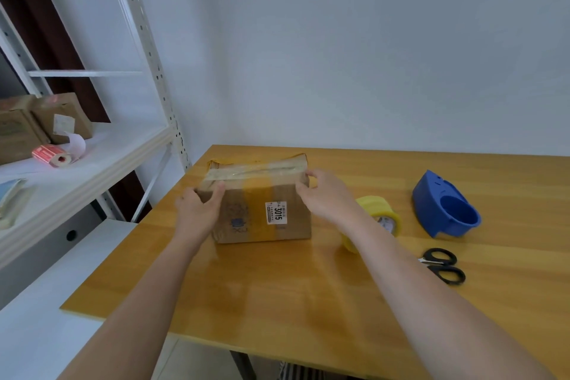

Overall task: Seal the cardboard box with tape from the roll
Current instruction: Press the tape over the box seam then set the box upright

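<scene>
- Cardboard box (262, 203), head view: it stands on the wooden table (277, 302), toward the far left part of the top, flaps closed, with clear tape along the top seam and a white label (276, 212) on the near face.
- Left hand (197, 210): it grips the box's left end, thumb pressed on the near face, fingers curled round the corner.
- Right hand (327, 194): it holds the upper right corner, fingers partly closed on the edge.
- Yellow tape roll (382, 219): it lies on the table just right of the box, partly behind the right forearm.
- Blue dispenser (444, 207) and black scissors (444, 265): they lie further right, apart from the roll.
- White shelving (92, 145), left: it carries cartons and a red label roll (52, 155).
</scene>
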`<state>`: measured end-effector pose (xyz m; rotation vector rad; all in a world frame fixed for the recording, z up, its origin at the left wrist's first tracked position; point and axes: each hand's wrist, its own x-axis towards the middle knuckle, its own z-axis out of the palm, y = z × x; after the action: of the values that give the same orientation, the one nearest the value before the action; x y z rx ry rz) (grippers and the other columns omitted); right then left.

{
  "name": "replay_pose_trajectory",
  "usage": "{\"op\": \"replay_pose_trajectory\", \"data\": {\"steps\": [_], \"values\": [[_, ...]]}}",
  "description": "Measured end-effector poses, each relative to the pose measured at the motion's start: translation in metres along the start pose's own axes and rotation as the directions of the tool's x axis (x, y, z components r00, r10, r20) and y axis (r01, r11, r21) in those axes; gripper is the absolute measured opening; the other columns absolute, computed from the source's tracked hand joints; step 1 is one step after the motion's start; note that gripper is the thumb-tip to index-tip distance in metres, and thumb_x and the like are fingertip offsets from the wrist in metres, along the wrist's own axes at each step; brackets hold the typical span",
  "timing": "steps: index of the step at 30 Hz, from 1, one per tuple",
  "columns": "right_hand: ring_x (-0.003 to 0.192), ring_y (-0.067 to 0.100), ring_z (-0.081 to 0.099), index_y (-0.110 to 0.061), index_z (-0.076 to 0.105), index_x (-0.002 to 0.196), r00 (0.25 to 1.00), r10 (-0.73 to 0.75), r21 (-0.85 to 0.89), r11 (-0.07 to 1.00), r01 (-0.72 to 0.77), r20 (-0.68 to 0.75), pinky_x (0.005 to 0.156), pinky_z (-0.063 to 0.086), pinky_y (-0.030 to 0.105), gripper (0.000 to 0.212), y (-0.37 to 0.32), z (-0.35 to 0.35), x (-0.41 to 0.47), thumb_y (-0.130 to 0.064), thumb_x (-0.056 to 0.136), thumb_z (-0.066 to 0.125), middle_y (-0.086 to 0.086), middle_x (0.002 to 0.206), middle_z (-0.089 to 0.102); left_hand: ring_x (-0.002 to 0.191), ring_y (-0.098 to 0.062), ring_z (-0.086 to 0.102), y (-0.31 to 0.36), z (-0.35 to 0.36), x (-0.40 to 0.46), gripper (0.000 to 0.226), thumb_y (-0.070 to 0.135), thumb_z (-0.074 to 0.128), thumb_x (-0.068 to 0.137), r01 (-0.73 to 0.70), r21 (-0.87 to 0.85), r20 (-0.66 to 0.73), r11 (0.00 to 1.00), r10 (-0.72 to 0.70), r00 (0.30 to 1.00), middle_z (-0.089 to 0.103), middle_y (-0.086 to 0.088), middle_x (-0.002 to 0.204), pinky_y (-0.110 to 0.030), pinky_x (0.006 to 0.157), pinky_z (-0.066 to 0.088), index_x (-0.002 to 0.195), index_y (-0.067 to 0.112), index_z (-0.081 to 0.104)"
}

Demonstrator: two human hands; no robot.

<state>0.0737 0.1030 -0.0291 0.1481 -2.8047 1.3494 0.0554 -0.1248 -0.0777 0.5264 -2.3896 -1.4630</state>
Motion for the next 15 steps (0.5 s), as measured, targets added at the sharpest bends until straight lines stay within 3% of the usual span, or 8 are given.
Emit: {"op": "replay_pose_trajectory", "data": {"steps": [2, 5, 9, 11, 15], "values": [[0.110, 0.021, 0.055, -0.016, 0.036, 0.145, 0.999, -0.017, -0.036, 0.999, 0.019, 0.037, 0.085, 0.039, 0.026, 0.050, 0.004, -0.001, 0.001, -0.028, 0.097, 0.045, 0.006, 0.132, 0.056, 0.101, -0.023, 0.052, -0.001, 0.007, 0.004, 0.068, 0.058, 0.050, 0.089, 0.059, -0.061, 0.030, 0.996, -0.057, 0.998, 0.055, -0.007, 0.118, -0.037, 0.077, 0.042, 0.131, 0.005, 0.046], [0.097, 0.017, 0.052, -0.016, 0.038, 0.144, 0.999, -0.028, -0.016, 0.999, 0.029, 0.038, 0.083, 0.039, 0.026, 0.050, 0.007, -0.005, 0.004, -0.024, 0.096, 0.047, 0.006, 0.119, 0.060, 0.105, -0.024, 0.049, 0.002, 0.014, 0.007, 0.068, 0.056, 0.050, 0.091, 0.078, -0.108, 0.035, 0.991, -0.075, 0.997, 0.053, -0.007, 0.119, -0.037, 0.079, 0.040, 0.135, 0.004, 0.043], [0.102, 0.020, 0.056, -0.017, 0.043, 0.139, 1.000, -0.005, 0.009, 1.000, 0.005, -0.006, 0.086, 0.045, 0.030, 0.046, 0.010, -0.015, 0.012, -0.024, 0.094, 0.050, 0.001, 0.106, 0.057, 0.112, -0.024, 0.048, 0.017, 0.028, 0.006, 0.061, 0.053, 0.050, 0.092, 0.051, -0.143, 0.039, 0.988, -0.045, 0.998, 0.050, -0.003, 0.124, -0.037, 0.085, 0.040, 0.135, 0.009, 0.043], [0.101, 0.023, 0.058, -0.013, 0.049, 0.133, 0.999, -0.002, -0.008, 1.000, 0.001, -0.047, 0.088, 0.048, 0.035, 0.040, 0.011, -0.024, 0.020, -0.022, 0.094, 0.050, 0.005, 0.107, 0.059, 0.105, -0.021, 0.047, 0.033, 0.036, 0.005, 0.053, 0.049, 0.050, 0.094, 0.010, -0.144, 0.029, 0.990, -0.006, 1.000, 0.050, -0.001, 0.116, -0.035, 0.084, 0.039, 0.130, 0.010, 0.046], [0.102, 0.024, 0.058, -0.014, 0.047, 0.137, 0.995, 0.014, 0.019, 1.000, -0.012, -0.103, 0.085, 0.046, 0.032, 0.042, 0.018, -0.047, 0.034, -0.019, 0.095, 0.047, 0.007, 0.120, 0.059, 0.102, -0.023, 0.052, 0.062, 0.060, 0.015, 0.044, 0.049, 0.053, 0.091, 0.009, -0.189, 0.025, 0.982, -0.004, 1.000, 0.054, -0.005, 0.120, -0.036, 0.080, 0.043, 0.116, 0.013, 0.053]]}}
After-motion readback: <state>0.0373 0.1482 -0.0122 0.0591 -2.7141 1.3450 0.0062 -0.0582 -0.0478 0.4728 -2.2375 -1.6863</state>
